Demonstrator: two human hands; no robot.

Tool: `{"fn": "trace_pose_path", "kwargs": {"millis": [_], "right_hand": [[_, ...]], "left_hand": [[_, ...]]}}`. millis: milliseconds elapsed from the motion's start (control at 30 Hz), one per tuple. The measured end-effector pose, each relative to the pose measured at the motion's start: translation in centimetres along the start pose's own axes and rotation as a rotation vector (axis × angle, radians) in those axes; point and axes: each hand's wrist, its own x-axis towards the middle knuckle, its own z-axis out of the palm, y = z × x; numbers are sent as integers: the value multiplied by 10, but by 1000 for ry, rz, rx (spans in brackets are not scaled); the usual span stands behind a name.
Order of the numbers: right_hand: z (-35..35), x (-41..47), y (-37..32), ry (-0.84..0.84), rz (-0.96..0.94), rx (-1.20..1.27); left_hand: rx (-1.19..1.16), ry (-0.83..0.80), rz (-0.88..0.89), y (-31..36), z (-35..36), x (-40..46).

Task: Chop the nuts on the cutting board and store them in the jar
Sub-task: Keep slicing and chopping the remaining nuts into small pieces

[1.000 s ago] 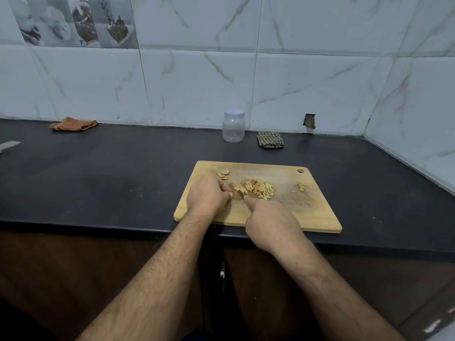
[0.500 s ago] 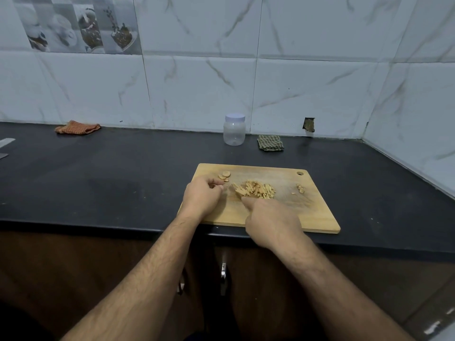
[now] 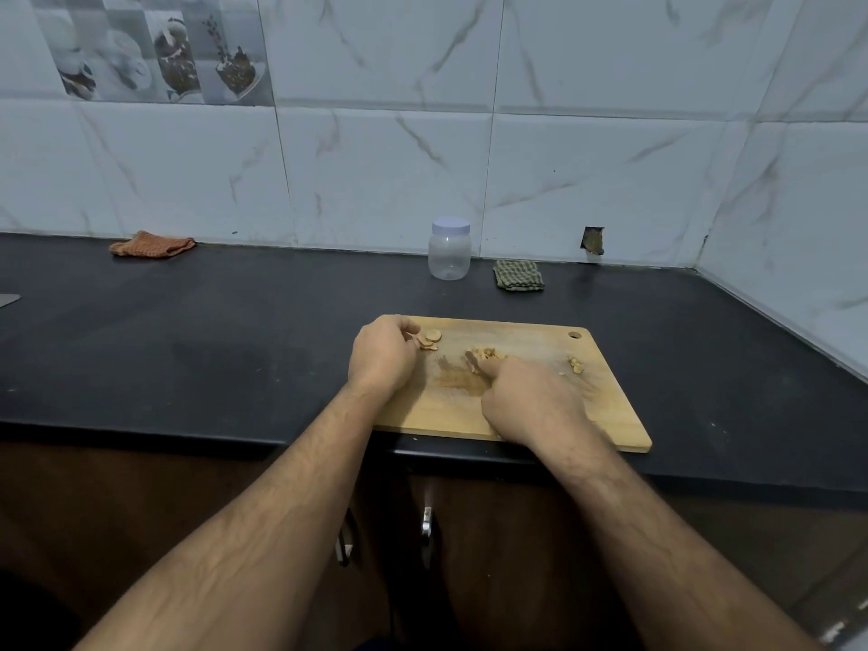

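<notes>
From the head view, a wooden cutting board [image 3: 606, 406] lies on the dark table [image 3: 188, 350], close to the front edge. Everything else is told from this board.

The left hand [image 3: 383, 357] sits on the board's far left corner. Its fingers [image 3: 407, 327] are curled in, and their tips are at a few whole nuts [image 3: 430, 339] that lie just beside them. I cannot tell if the fingers pinch a nut or only touch it.

The right hand [image 3: 530, 399] lies on the middle of the board, a bit toward the front. Its fingers are curled and pressed together around something thin, and a small bit of a knife [image 3: 472, 361] pokes out from under the hand. The handle is hidden, so it is hard to see clearly.

A little pile of chopped nuts [image 3: 488, 353] sits right behind the right hand, partly hidden by it. A few more nut bits [image 3: 576, 365] lie near the board's right side, under the small hole in its corner.

The jar [image 3: 449, 249] stands upright behind the board, well apart from it, against the wall. It has its pale lid on and looks clear inside.

A green checked cloth [image 3: 518, 275] lies just to the right of the jar. An orange cloth [image 3: 152, 244] lies far to the left, behind the board, by the wall.
</notes>
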Motion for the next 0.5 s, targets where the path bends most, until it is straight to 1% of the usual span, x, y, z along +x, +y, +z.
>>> {"fn": "trace_pose_path", "kwargs": {"millis": [100, 233, 333, 500], "right_hand": [[5, 7, -7, 9, -37, 99], [18, 25, -13, 11, -31, 232], [29, 29, -10, 65, 6, 278], [37, 29, -6, 151, 32, 282]], "left_hand": [[115, -33, 29, 5, 2, 13], [231, -125, 80, 19, 1, 29], [318, -165, 65, 28, 2, 41], [368, -219, 29, 31, 10, 49]]}}
